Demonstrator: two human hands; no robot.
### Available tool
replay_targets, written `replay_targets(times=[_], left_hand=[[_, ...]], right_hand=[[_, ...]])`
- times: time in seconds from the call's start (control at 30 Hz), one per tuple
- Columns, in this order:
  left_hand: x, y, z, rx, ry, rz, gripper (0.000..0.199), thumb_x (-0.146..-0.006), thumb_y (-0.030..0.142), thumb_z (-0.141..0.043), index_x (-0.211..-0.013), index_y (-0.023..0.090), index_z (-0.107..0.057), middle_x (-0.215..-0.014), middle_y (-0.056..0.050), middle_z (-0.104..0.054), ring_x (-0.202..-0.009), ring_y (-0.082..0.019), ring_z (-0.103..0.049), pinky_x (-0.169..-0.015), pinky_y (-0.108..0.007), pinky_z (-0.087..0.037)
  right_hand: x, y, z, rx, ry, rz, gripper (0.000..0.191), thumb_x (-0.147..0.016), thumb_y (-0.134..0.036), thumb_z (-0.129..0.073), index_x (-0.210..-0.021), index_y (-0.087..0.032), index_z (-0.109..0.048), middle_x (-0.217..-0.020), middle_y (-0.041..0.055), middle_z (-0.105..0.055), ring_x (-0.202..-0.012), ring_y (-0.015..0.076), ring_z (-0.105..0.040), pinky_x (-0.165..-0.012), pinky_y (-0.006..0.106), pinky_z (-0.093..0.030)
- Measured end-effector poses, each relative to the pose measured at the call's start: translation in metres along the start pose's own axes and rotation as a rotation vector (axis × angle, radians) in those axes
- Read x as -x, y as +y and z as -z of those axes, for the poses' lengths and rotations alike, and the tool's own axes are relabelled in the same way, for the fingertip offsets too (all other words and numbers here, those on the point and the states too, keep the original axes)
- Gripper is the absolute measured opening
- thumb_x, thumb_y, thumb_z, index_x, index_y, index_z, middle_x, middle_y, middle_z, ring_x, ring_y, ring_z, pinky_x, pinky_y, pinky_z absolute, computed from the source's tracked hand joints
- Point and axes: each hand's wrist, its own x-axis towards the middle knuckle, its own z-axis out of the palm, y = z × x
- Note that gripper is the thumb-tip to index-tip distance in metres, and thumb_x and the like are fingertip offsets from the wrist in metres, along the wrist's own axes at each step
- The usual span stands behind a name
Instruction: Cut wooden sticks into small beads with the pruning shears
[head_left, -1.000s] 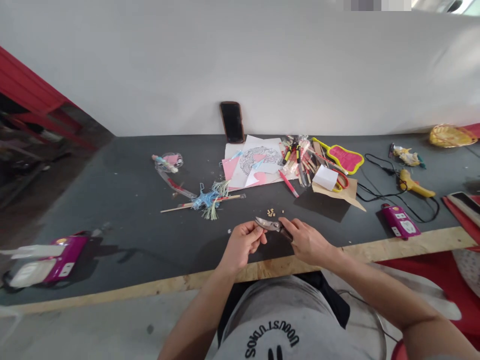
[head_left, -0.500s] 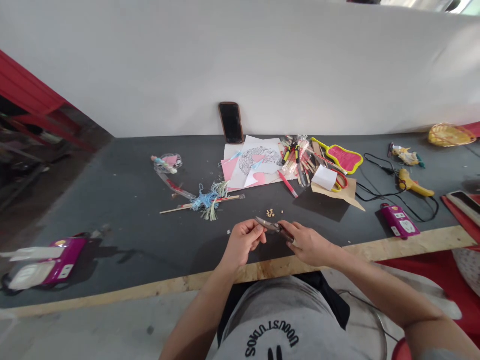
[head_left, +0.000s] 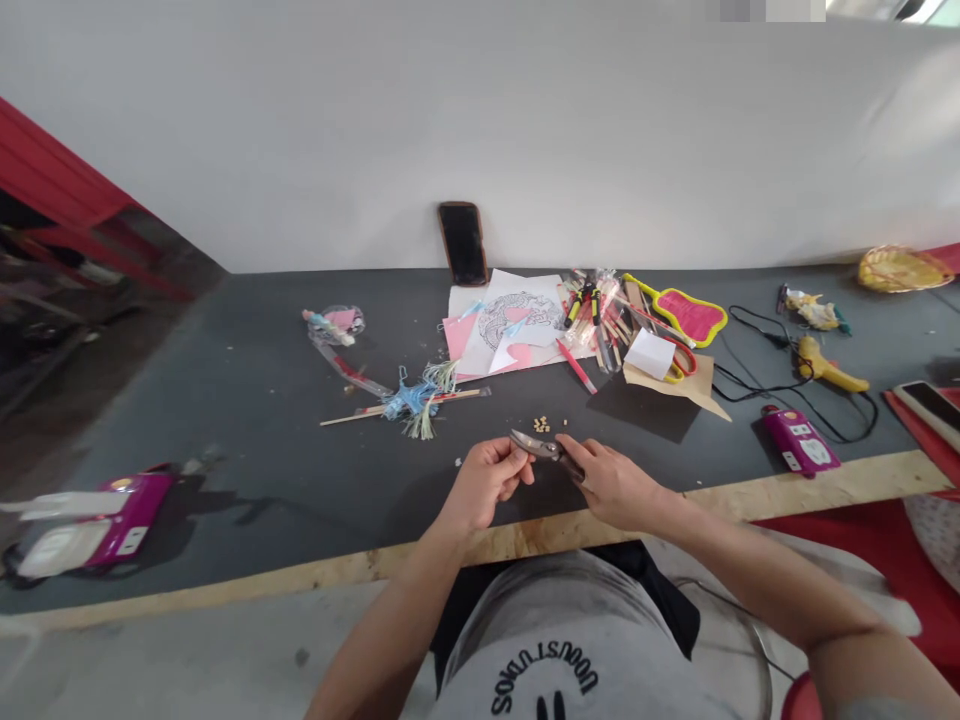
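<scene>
Here, the pruning shears (head_left: 535,447) sit over the table (head_left: 300,480)'s near side, the right hand (head_left: 611,483) closed round their handles. The left hand (head_left: 489,480) pinches its fingertips together at the blades; whatever they grip is hidden. Small pale pieces (head_left: 541,425) lie just beyond.

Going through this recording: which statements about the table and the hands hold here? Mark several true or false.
1. The right hand grips the shears. True.
2. The phone behind the papers lies flat. False: that phone leans against the wall.
3. The glue gun is yellow. True.
4. The small pieces are in the basket. False: the small pieces lie on the table, just beyond the shears.
5. The left hand is near the blades. True.
</scene>
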Motion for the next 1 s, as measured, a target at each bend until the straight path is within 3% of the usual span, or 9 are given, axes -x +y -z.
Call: replay_targets(times=[0.3, 0.47, 0.57, 0.77, 0.9, 1.0], left_hand=[[-0.004, -0.007, 0.005, 0.097, 0.050, 0.090, 0.046, -0.052, 0.044, -0.089, -0.070, 0.013, -0.062, -0.051, 0.002, -0.058, -0.036, 0.001, -0.025, -0.040, -0.019, -0.009], [-0.006, -0.008, 0.011, 0.077, 0.058, 0.074, 0.046, -0.055, 0.046, -0.089, -0.072, 0.012, -0.062, -0.055, 0.001, -0.060, -0.038, 0.001, -0.025, -0.041, -0.019, -0.010], [-0.005, -0.007, 0.018, 0.037, 0.030, 0.091, 0.046, -0.057, 0.047, -0.088, -0.074, 0.012, -0.063, -0.057, 0.000, -0.061, -0.038, 0.000, -0.027, -0.041, -0.019, -0.011], [-0.005, 0.002, 0.023, -0.036, 0.080, -0.040, 0.045, -0.063, 0.051, -0.084, -0.079, 0.014, -0.063, -0.061, 0.000, -0.062, -0.041, -0.002, -0.033, -0.043, -0.019, -0.018], [-0.006, 0.002, 0.026, -0.252, 0.116, -0.137, 0.039, -0.073, 0.052, -0.075, -0.083, 0.016, -0.064, -0.067, 0.000, -0.065, -0.045, -0.006, -0.038, -0.045, -0.021, -0.027], [-0.009, -0.003, 0.032, -0.556, 0.202, -0.270, 0.028, -0.079, 0.045, -0.069, -0.088, 0.018, -0.068, -0.075, -0.002, -0.069, -0.060, -0.013, -0.057, -0.057, -0.025, -0.043]], right_hand=[[-0.006, -0.003, 0.002, 0.057, -0.057, -0.031, 0.067, -0.090, -0.016, -0.052, -0.154, -0.014, -0.033, -0.122, 0.0185, -0.065, -0.105, 0.0277, -0.068, -0.092, 0.037, -0.049], [-0.008, -0.001, -0.009, -0.026, -0.072, -0.091, 0.053, -0.093, -0.018, -0.050, -0.145, -0.017, -0.042, -0.117, 0.0151, -0.071, -0.101, 0.0261, -0.072, -0.083, 0.032, -0.050], [-0.009, 0.006, -0.008, -0.081, -0.018, -0.117, 0.055, -0.091, -0.018, -0.053, -0.145, -0.018, -0.044, -0.126, 0.0154, -0.069, -0.109, 0.0261, -0.070, -0.089, 0.033, -0.050], [-0.009, 0.033, 0.013, -0.241, 0.204, -0.144, 0.057, -0.090, -0.023, -0.057, -0.147, -0.021, -0.045, -0.132, 0.0097, -0.068, -0.115, 0.0237, -0.067, -0.095, 0.034, -0.050], [-0.005, 0.053, 0.020, -0.027, 0.296, -0.314, 0.060, -0.093, -0.031, -0.061, -0.150, -0.021, -0.044, -0.133, 0.0137, -0.065, -0.115, 0.0296, -0.066, -0.091, 0.038, -0.051], [-0.002, 0.063, 0.015, 0.132, 0.320, -0.397, 0.060, -0.096, -0.035, -0.060, -0.151, -0.019, -0.044, -0.124, 0.0152, -0.067, -0.112, 0.0318, -0.065, -0.087, 0.039, -0.050]])
